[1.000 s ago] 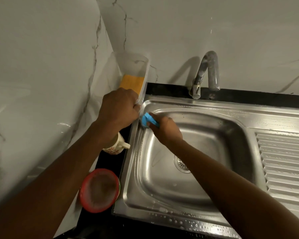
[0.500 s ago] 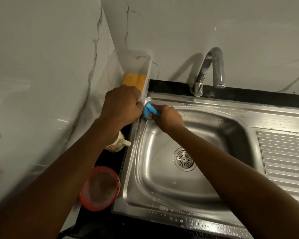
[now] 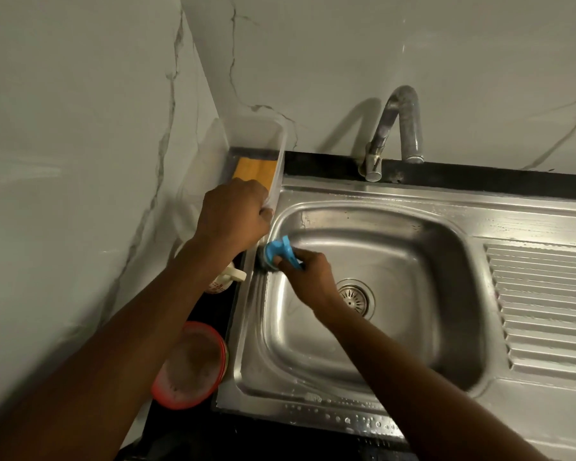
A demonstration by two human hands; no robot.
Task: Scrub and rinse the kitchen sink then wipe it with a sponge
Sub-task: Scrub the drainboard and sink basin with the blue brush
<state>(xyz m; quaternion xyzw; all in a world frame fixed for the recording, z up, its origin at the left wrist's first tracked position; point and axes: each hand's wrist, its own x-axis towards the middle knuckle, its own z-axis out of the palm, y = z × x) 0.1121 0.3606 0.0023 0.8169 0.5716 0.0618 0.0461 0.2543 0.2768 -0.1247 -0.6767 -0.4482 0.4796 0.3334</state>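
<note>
A stainless steel sink fills the middle of the view, with a round drain in its bowl. My right hand grips a blue-handled scrubber and presses it against the sink's left rim. My left hand grips the near end of a clear plastic container that stands beside the sink's back left corner. An orange sponge lies inside that container.
A curved metal tap stands behind the bowl. A ribbed drainboard lies to the right. On the dark counter to the left are a white mug and a red-rimmed lid. Marble walls close off the left and the back.
My right hand has slid the scrubber from the sink's back left corner toward me along the left rim. My left hand still holds the container.
</note>
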